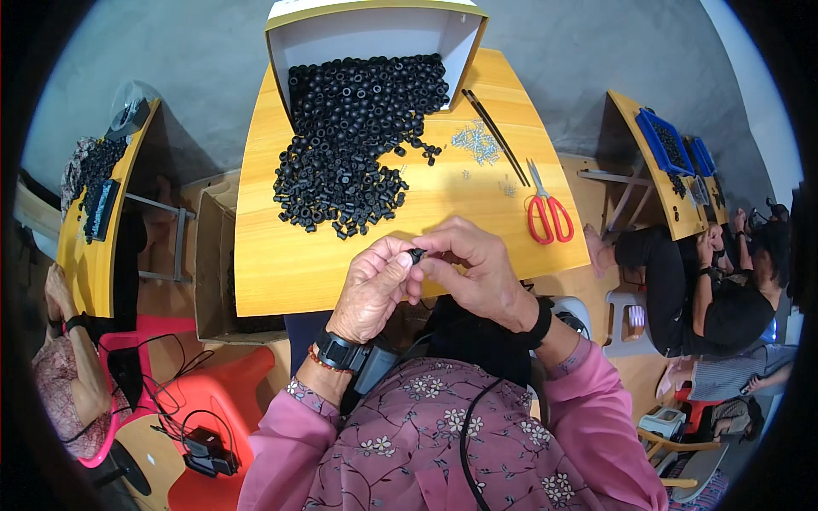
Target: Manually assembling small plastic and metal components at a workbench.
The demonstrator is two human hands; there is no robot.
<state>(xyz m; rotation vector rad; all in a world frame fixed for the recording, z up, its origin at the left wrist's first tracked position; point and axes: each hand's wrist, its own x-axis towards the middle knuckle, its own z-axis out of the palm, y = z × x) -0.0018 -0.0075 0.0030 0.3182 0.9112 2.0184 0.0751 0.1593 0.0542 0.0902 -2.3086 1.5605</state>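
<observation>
Just over the table's near edge, my left hand (372,287) pinches a small black round plastic part (416,255) between thumb and forefinger. My right hand (470,266) meets it from the other side, its thumb and fingertips closed together at the part; whether they grip the part or some tiny thing is hidden. Beyond my hands a heap of similar black parts (341,183) spills onto the yellow wooden table (281,277) from a white-lined box (362,38) lying on its side. Small silvery metal pieces (477,143) are scattered right of the heap.
Red-handled scissors (550,217) and two thin dark rods (496,136) lie on the table's right side. A cardboard box (215,264) stands by its left edge. An orange-red chair (226,409) is at lower left. Other people sit at side tables, one with a blue tray (663,140).
</observation>
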